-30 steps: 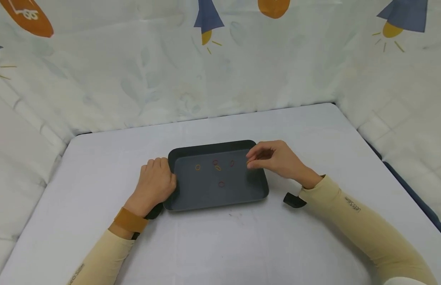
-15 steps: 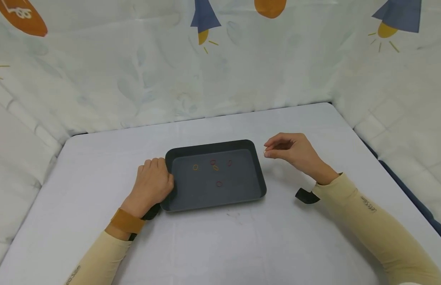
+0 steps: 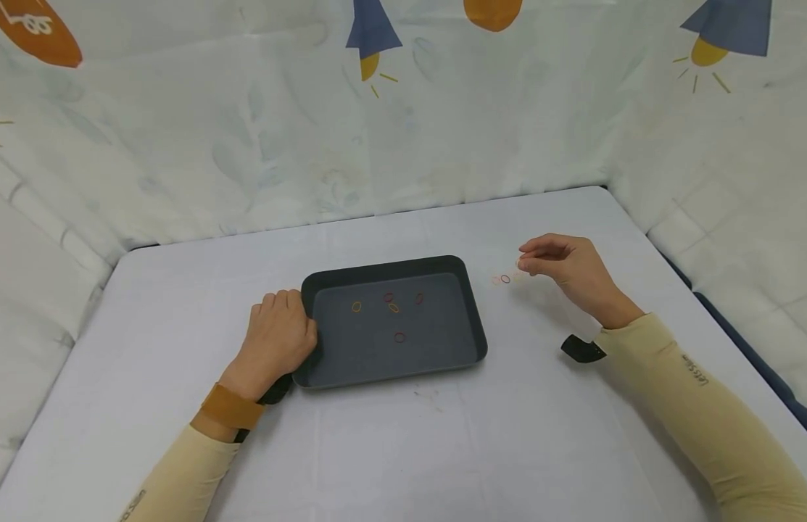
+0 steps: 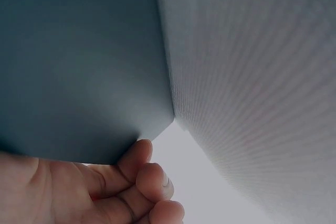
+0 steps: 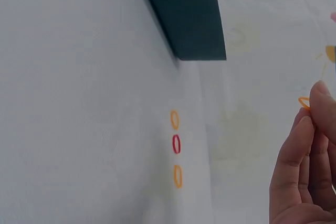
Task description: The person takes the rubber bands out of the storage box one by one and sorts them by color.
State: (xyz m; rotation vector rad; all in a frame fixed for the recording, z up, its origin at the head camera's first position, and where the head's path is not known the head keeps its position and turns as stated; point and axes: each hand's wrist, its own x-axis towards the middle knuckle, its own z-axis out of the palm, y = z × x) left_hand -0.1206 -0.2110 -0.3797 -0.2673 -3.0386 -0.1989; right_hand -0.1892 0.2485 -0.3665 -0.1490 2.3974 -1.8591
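Note:
A dark grey tray [image 3: 468, 319] lies mid-table with several small red and orange rubber bands [image 3: 393, 307] on its floor. My left hand [image 3: 305, 330] grips the tray's left rim; in the left wrist view its curled fingers [image 4: 144, 174] sit against the tray wall [image 4: 79, 61]. My right hand [image 3: 524, 265] hovers right of the tray and pinches a small orange band [image 5: 304, 102] between thumb and fingertips [image 5: 299, 145]. Just left of it, three bands [image 3: 505, 278] lie in a row on the table, a red one [image 5: 176, 143] between two orange ones.
The white table [image 3: 403, 449] is walled by printed fabric [image 3: 403, 130] at the back and both sides. Black wrist-camera mounts sit by the right sleeve [image 3: 581, 349] and under the left wrist [image 3: 277, 390]. The tray's corner [image 5: 184, 14] shows in the right wrist view.
My right hand has moved from the tray's right end out over the table to the right, still pinching a band. The row of bands on the table is now in view. The left hand stayed.

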